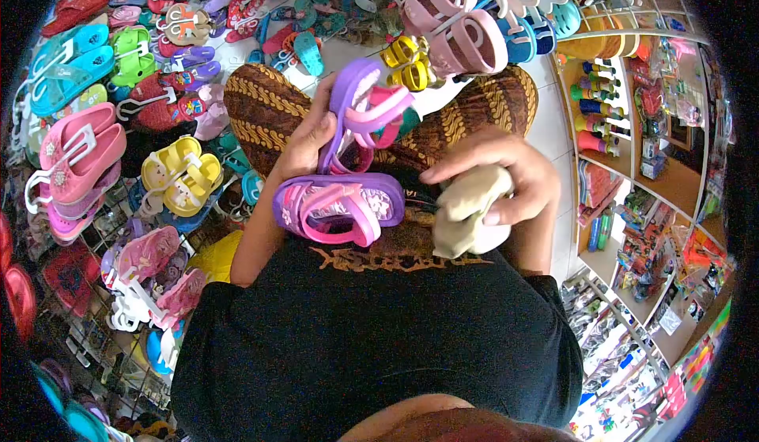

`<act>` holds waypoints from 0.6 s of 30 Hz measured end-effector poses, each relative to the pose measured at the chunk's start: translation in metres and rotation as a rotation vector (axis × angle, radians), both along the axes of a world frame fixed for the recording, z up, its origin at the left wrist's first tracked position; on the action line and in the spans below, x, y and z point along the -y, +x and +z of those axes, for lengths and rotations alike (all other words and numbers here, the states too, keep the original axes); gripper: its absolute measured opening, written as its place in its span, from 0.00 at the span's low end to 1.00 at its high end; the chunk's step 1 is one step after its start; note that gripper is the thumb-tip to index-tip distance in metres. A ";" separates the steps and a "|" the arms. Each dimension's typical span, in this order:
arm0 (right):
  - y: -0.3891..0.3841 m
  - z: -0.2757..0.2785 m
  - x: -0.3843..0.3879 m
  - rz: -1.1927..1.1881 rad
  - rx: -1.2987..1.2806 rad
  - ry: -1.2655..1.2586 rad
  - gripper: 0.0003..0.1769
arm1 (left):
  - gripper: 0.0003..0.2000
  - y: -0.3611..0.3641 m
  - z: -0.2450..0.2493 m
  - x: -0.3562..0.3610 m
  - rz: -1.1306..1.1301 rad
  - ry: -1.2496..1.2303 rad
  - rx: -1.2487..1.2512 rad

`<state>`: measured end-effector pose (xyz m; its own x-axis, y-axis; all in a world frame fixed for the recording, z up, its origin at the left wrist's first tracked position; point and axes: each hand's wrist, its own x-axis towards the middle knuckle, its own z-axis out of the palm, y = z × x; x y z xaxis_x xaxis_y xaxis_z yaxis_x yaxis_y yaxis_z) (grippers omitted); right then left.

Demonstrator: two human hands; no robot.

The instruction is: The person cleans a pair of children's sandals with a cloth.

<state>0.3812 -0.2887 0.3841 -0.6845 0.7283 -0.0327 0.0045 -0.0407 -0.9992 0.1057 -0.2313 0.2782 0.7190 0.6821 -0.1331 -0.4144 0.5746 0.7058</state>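
While the person sits cross-legged, I see their left hand (pixel 307 143) closed round an upright purple sandal (pixel 345 114) at eleven o'clock from the black shirt (pixel 379 323), its mate (pixel 338 209) at its lower end. Toward one o'clock, the right hand (pixel 523 177) pinches a beige cloth (pixel 468 213), index finger (pixel 447 169) loosely extended.

Black short-sleeved shirt (pixel 379 331), seemingly orange lettering (pixel 395 260)

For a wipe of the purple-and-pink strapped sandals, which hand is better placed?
Likely the right hand: it holds the wadded beige cloth beside the sandals. The left hand is occupied holding them.
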 end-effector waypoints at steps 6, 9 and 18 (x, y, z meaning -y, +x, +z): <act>-0.031 -0.011 -0.004 0.067 0.020 0.105 0.24 | 0.27 -0.001 0.014 0.002 0.221 -0.105 -0.024; -0.036 -0.018 -0.005 0.131 -0.090 0.064 0.23 | 0.24 0.003 0.016 -0.002 0.394 -0.007 -0.089; -0.054 -0.015 -0.005 -0.116 -0.003 0.190 0.17 | 0.24 0.007 0.027 -0.015 0.193 -0.015 -0.213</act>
<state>0.3275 -0.2841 0.3696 -0.5954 0.7952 0.1142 0.0078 0.1479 -0.9890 0.1131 -0.2163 0.3053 0.5311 0.8004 -0.2779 -0.3604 0.5102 0.7809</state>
